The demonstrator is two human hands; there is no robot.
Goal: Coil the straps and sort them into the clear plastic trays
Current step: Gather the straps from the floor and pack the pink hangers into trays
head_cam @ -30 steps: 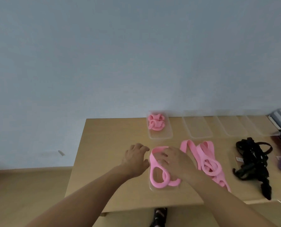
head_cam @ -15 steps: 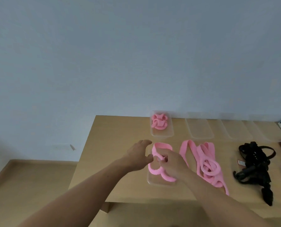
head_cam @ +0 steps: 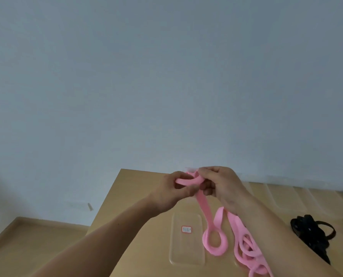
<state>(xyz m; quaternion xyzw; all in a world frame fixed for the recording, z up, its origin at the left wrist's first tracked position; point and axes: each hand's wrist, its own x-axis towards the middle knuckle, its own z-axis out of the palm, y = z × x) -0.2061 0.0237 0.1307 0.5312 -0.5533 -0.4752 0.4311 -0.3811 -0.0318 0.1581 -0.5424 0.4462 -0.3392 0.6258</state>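
Both hands are raised above the table, close together. The left hand (head_cam: 170, 193) pinches one end of a pink strap (head_cam: 203, 206) between thumb and curled fingers. The right hand (head_cam: 222, 184) curls round the same end from the other side, so the two seem to be forming the first turn of a coil. Holding it high lets the rest of the pink strap hang straight, which should keep it from twisting as it is wound. Its lower end forms an open loop resting on the table (head_cam: 134, 196), right against the right edge of a clear plastic tray (head_cam: 178, 254). That tray lies under the hands, shows only a small red-bordered label (head_cam: 186, 229), and looks meant for this coil. Just right of the loop waits a heap of loose pink straps (head_cam: 244, 246), partly hidden by the right forearm. Further right lies a tangle of black straps (head_cam: 310, 232), apart from the pink ones, likely kept so for sorting by colour. More clear trays (head_cam: 284, 198) line the back edge by the wall
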